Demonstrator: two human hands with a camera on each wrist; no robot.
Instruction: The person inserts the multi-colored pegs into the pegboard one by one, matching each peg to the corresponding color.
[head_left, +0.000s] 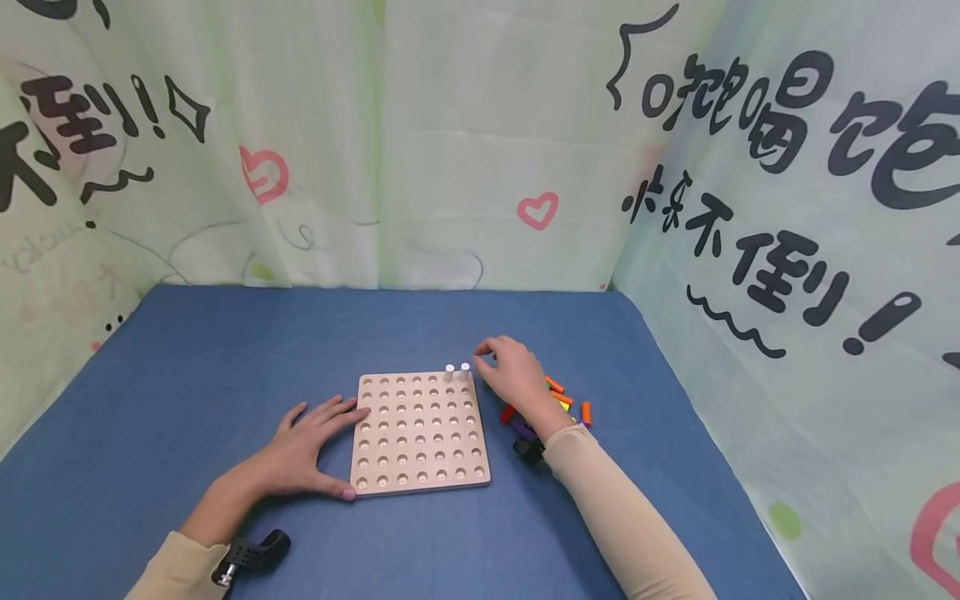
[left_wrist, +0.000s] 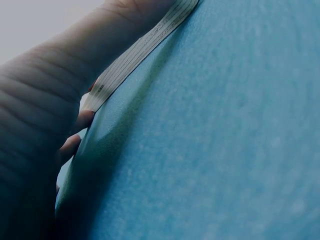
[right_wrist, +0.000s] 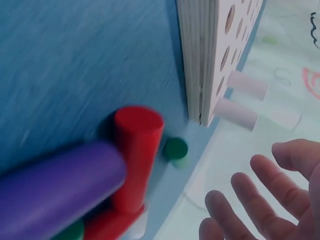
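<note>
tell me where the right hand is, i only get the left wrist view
Observer: The right hand is close to two white pegs, on their right.
Operator: is it holding anything
Observer: No, the right wrist view shows nothing in its fingers.
Operator: where do those pegs stand
Observer: In the far row of the board, at its right end.

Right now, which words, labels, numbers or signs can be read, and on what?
"吃饱喝饱": right curtain panel.
"快乐不倒!": right curtain panel, below that.
"不倒!": left curtain panel, first character partly cut off.
Left panel's pale lettering: too faint to read.
No lettering shows on the board or pegs.
</note>
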